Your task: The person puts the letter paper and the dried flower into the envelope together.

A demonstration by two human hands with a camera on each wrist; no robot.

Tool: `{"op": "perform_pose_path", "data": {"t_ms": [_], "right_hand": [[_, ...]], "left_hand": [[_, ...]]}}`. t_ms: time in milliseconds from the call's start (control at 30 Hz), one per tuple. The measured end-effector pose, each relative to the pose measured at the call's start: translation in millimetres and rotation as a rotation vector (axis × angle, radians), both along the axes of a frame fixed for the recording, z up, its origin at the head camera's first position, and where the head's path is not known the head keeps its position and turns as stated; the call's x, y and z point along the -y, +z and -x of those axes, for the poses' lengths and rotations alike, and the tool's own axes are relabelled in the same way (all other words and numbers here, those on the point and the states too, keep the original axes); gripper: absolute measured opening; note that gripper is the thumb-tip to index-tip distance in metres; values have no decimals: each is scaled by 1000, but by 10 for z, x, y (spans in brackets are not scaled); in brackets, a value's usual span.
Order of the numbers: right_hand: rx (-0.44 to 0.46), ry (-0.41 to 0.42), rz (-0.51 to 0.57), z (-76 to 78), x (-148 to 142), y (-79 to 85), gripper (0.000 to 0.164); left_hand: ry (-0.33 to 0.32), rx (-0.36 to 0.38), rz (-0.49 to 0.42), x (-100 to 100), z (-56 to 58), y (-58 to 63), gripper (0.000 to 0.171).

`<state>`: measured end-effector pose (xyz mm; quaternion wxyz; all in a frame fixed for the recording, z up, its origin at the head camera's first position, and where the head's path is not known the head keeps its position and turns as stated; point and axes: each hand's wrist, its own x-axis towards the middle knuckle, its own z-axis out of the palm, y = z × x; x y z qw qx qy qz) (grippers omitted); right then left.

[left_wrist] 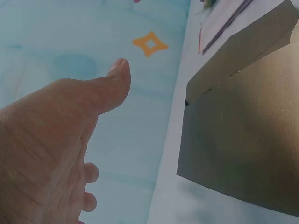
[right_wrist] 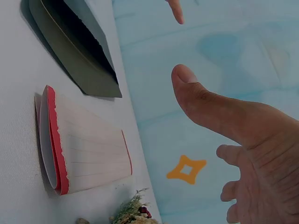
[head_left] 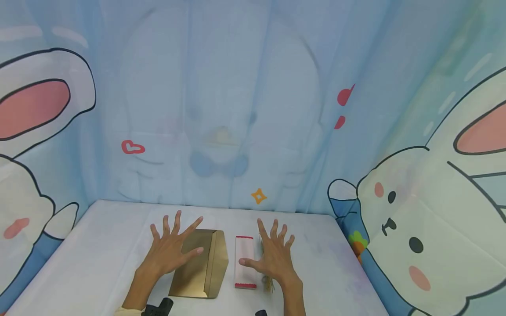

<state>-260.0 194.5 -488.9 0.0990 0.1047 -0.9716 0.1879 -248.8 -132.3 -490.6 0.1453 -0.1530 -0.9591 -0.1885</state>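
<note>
The envelope [head_left: 199, 268] looks like satiny paper, the backdrop [head_left: 229, 87] cloth.

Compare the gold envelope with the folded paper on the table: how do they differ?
The envelope is gold; the paper is pale with red edges. The envelope is wider; the paper forms a narrow strip. The envelope's flap is open, while the paper is folded over. Both lie on the white table.

Gold envelope [head_left: 200, 273], red-edged pale paper [head_left: 245, 250]

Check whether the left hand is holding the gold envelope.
No, the left hand grips nothing; its fingers are spread wide in the head view.
</note>
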Motion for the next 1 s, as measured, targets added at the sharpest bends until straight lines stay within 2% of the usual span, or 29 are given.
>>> {"op": "perform_pose_path", "data": {"t_ms": [133,200,267,400,467,533,667,767,867,1000], "right_hand": [[22,2,6,1,4,-48,130],[12,-3,33,2,13,-66,124],[-20,-23,94,-3,30,-84,109],[-120,-112,184,-8,87,-109,65],[-160,-172,167,-8,126,-121,47],[-157,-223,155,-5,178,-134,36],[-88,-299,174,-11,308,-210,29],[-32,-359,192,-15,401,-307,30],[-21,-397,199,-19,478,-391,32],[-32,-404,227,-30,547,-487,31]], "left_hand": [[-3,41,-10,-19,-19,-58,80],[-10,61,-14,-42,-31,-94,78],[-23,87,-16,-77,-46,-135,76],[-73,142,-29,-178,-94,-227,71],[-97,159,-40,-230,-123,-276,67],[-114,173,-56,-277,-151,-315,62],[-128,210,-90,-348,-183,-382,56],[-130,251,-108,-371,-196,-434,58],[-114,282,-117,-376,-208,-484,62],[-95,312,-120,-379,-213,-535,67]]}}
